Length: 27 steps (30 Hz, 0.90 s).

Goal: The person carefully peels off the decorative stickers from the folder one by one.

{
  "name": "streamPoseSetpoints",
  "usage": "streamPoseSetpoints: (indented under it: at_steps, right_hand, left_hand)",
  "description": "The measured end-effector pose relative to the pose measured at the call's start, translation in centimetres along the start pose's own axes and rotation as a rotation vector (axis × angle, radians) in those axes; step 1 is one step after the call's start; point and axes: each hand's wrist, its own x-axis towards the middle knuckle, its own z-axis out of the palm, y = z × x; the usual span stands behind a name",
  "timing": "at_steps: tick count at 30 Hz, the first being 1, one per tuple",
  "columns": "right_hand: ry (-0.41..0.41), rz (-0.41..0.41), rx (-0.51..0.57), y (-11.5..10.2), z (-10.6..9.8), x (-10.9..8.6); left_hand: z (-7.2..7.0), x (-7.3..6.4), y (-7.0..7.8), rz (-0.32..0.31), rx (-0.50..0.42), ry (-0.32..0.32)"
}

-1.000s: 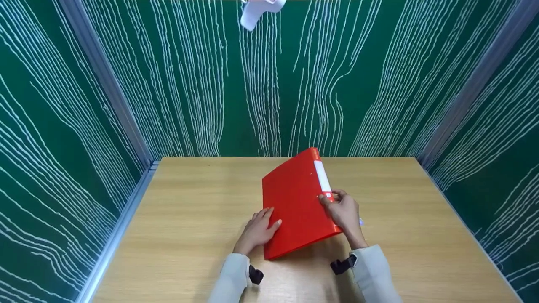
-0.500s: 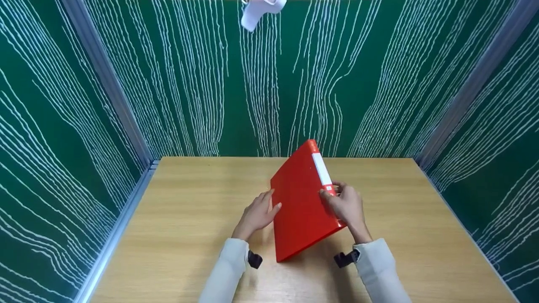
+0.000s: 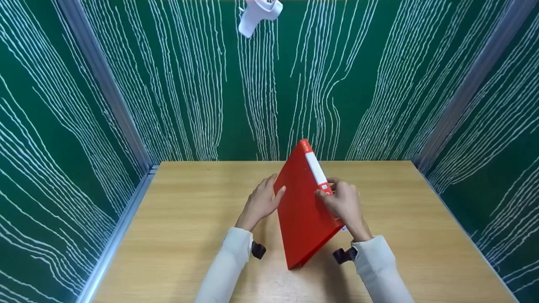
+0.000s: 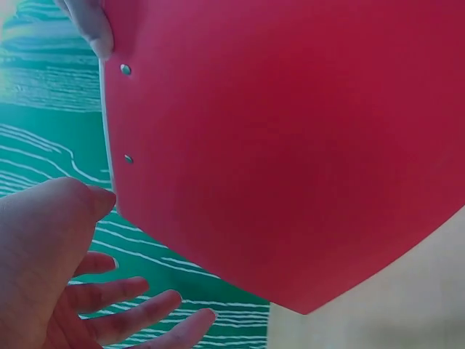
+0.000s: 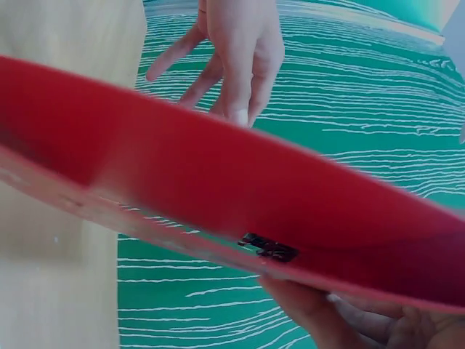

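A red ring binder (image 3: 301,206) stands tilted over the table, its spine with a white label (image 3: 316,168) facing right. My right hand (image 3: 346,206) grips the spine's lower part, thumb on the near cover and fingers behind. By the binder's left edge, my left hand (image 3: 261,202) has its fingers extended; the left wrist view shows them spread and the thumb close to the cover's edge, contact unclear. Two rivets (image 4: 126,69) dot the cover there. In the right wrist view the covers part slightly, and a dark metal clip (image 5: 269,247) shows inside.
The light wooden table (image 3: 189,235) lies under both hands. Green walls (image 3: 236,105) with white wavy lines enclose it on three sides, with metal posts at the corners. A white device (image 3: 257,17) hangs at the top of the head view.
The binder has turned more edge-on, its left edge shifting right and its lowest corner coming nearer. My left hand has moved up along that edge. My right hand keeps its grip on the spine.
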Motion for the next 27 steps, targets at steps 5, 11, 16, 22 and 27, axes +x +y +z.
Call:
streamPoseSetpoints:
  at_steps: [5, 11, 16, 22, 27]
  right_hand:
    - [-0.003, -0.007, 0.018, -0.4, -0.1, -0.5]
    - [0.01, -0.028, -0.027, -1.5, -0.1, -1.1]
    - [0.032, -0.057, -0.072, -2.2, -0.4, -1.1]
    - [0.047, -0.066, -0.105, -2.9, -0.6, -1.1]
    - [0.031, -0.041, -0.104, -3.4, -0.8, -1.0]
  left_hand:
    - [-0.2, 0.3, 0.9, -0.006, 0.004, -0.004]
    - [-0.5, 0.5, 1.7, 0.015, 0.052, 0.002]
    - [-0.7, 1.0, 2.5, 0.035, 0.059, 0.01]
    - [-1.2, 1.4, 3.2, 0.042, 0.05, 0.024]
    - [-1.5, 1.5, 3.8, 0.071, 0.04, 0.02]
